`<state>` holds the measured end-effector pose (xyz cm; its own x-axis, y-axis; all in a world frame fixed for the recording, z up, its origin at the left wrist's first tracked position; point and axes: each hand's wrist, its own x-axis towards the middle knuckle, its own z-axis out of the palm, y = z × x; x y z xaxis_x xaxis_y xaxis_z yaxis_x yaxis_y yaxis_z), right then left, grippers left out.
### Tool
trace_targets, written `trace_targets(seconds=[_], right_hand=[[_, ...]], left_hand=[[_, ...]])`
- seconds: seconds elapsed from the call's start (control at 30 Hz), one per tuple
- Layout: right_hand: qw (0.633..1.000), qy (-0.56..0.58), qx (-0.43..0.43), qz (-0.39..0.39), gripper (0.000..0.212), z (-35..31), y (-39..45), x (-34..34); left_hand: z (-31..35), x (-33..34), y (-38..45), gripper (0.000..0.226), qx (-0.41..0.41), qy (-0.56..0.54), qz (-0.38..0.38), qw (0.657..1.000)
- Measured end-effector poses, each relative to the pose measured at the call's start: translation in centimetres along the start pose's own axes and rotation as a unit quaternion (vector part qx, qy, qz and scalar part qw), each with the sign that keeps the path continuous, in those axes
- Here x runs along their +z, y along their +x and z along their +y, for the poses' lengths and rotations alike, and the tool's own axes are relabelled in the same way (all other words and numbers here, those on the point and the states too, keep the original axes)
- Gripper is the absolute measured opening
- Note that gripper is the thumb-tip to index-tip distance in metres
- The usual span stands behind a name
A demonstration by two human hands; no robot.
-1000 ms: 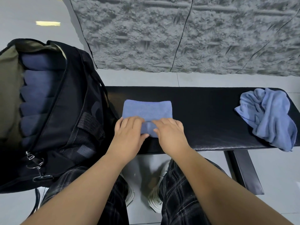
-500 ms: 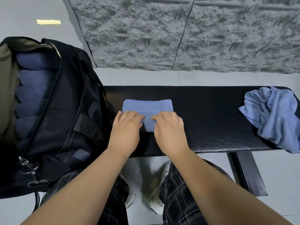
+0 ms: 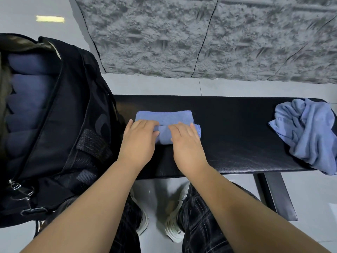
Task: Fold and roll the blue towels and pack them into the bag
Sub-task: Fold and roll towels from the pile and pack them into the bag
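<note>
- My left hand (image 3: 139, 141) and right hand (image 3: 186, 143) lie fingers flat and nearly straight, pressing on the roll rather than gripping it.
- The folded blue towel (image 3: 164, 118) lies on the black bench (image 3: 237, 125), near half rolled, far half flat.
- I judge this the rolling step; next, push evenly forward.
- Open black backpack (image 3: 60, 115), left, holds rolled towels (image 3: 27, 83); a crumpled towel (image 3: 308, 130) waits right.

Black padded bench (image 3: 237, 136) that I saw standing on pale grey floor tiles (image 3: 149, 84), its dark metal leg (image 3: 277, 196) under the right end, rough grey stone wall (image 3: 218, 37) behind, plaid trousers (image 3: 200, 221) and white sneakers (image 3: 173, 229) below, ceiling light reflection (image 3: 50, 18) glared upper left.
</note>
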<state>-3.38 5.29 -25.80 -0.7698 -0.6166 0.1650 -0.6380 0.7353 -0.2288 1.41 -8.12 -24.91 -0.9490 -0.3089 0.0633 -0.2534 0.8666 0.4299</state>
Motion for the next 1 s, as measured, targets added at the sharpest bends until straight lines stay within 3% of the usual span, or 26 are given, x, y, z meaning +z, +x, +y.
trace_targets(seconds=[0.17,0.27,0.37,0.67,0.73,0.87,1.0], right_hand=[[0.998,0.04,0.026,-0.029,0.042,0.8,1.1,0.0],[0.995,0.037,0.034,-0.085,0.046,0.8,2.3,-0.6],[0.992,0.023,0.033,-0.123,0.055,1.0,3.0,-1.1],[0.997,0.002,-0.016,-0.069,0.06,0.6,3.5,0.4],[0.998,-0.014,-0.03,-0.046,0.06,0.8,3.9,0.7],[0.986,-0.026,-0.025,-0.163,0.067,1.1,6.1,-0.3],[0.98,-0.045,-0.016,-0.193,0.065,1.7,8.2,-0.7]], left_hand=[[-0.1,-0.2,-0.7,0.026,0.029,0.005,0.042,0.999],[-0.4,-0.2,-0.6,0.04,0.036,0.019,0.041,0.998],[-0.4,-0.1,0.0,0.038,0.029,0.018,0.044,0.998],[-0.9,-0.3,2.9,0.03,-0.006,0.003,0.015,1.0],[-1.0,-0.4,3.2,0.032,-0.022,-0.037,0.017,0.999],[-1.3,-0.3,3.1,0.046,-0.075,-0.149,0.052,0.985],[-1.0,-0.3,2.6,0.072,-0.207,-0.286,0.075,0.932]])
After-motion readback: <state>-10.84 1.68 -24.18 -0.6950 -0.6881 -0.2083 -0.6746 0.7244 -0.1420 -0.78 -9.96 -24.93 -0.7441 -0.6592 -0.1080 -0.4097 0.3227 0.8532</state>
